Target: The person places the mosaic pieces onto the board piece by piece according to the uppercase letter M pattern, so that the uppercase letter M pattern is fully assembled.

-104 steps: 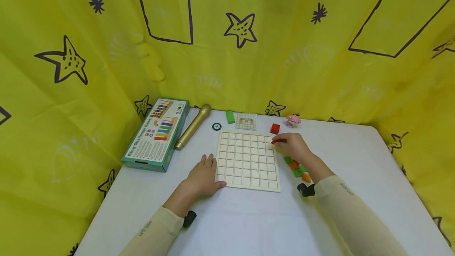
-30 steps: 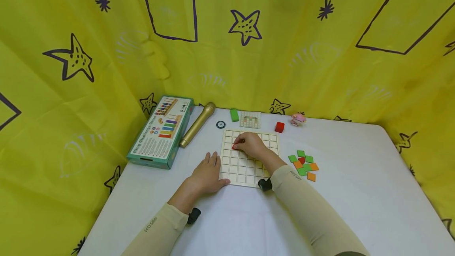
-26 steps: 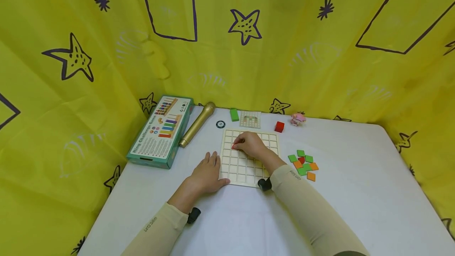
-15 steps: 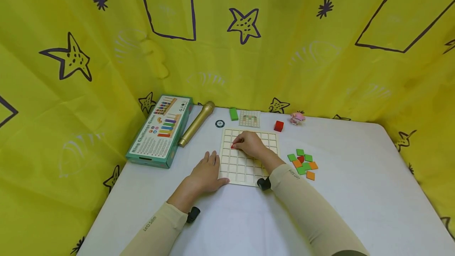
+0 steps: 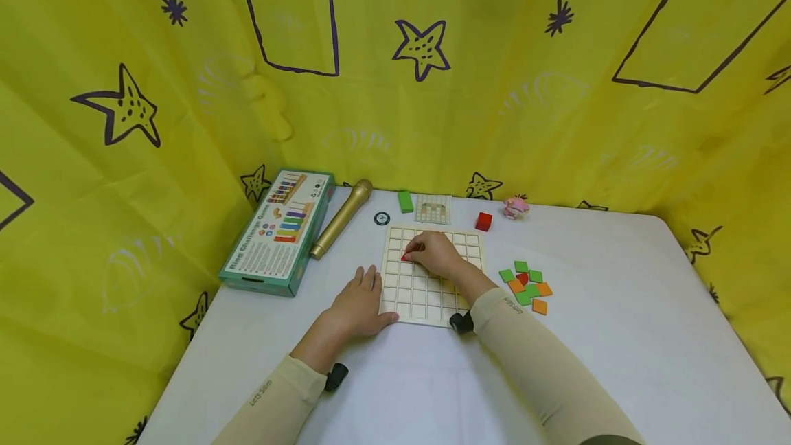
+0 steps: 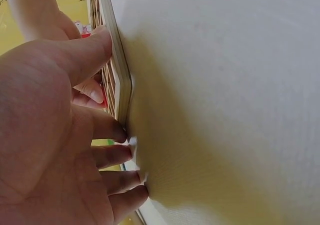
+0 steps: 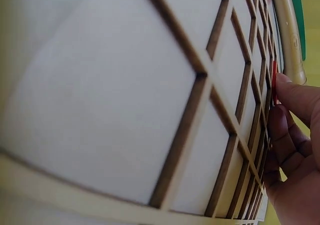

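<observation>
A pale square board (image 5: 420,297) with a raised grid lies on the table. My right hand (image 5: 435,254) is over its upper left part, pinching a small red tile (image 5: 405,257) between thumb and fingers. In the right wrist view the red tile (image 7: 274,80) shows edge-on at the grid, beside the thumb; its full shape is hidden. My left hand (image 5: 358,304) rests at the board's near left corner, fingers extended along the left side. The left wrist view shows that hand's thumb on the board's edge and the fingertips down on the table.
Several loose green, orange and red tiles (image 5: 524,287) lie right of the board. Behind it are a green block (image 5: 405,201), a pattern card (image 5: 433,209), a red cube (image 5: 484,221) and a pink figurine (image 5: 516,207). Leftward are a round disc (image 5: 382,218), a gold microphone (image 5: 342,218) and a game box (image 5: 277,232).
Since the oldest frame, my right hand has carried the red tile leftward from the board's right edge to its upper left cells. Over the last second it stays there. My left hand keeps its place.
</observation>
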The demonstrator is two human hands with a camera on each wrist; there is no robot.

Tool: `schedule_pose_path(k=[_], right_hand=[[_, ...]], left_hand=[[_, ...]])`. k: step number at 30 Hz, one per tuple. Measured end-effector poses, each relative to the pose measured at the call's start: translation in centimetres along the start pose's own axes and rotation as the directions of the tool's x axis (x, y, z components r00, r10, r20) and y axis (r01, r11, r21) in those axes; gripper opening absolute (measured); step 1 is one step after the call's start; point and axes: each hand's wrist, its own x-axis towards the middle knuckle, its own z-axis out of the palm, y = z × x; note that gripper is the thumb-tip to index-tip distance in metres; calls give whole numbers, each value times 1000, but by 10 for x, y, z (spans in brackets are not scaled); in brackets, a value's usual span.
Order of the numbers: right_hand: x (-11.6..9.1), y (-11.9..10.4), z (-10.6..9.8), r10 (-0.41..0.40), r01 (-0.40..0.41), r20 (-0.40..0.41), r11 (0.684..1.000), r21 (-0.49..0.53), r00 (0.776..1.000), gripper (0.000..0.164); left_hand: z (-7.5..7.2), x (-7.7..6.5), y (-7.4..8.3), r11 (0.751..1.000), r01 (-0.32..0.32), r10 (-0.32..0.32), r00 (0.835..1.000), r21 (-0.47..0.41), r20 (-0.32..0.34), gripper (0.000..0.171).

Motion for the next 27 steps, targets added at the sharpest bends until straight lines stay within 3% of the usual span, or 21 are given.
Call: schedule_pose_path(k=[12,27], right_hand=[[-11,10,-14,29,-37,79,994,100,996,13],[-27,30,-52,58,-60,36,996,66,998,17]], left_hand=[[4,1,1,1000,4,-4,1000,10,8,92],[0,-2,3,1000,9,-9,1000,-1,4,93]])
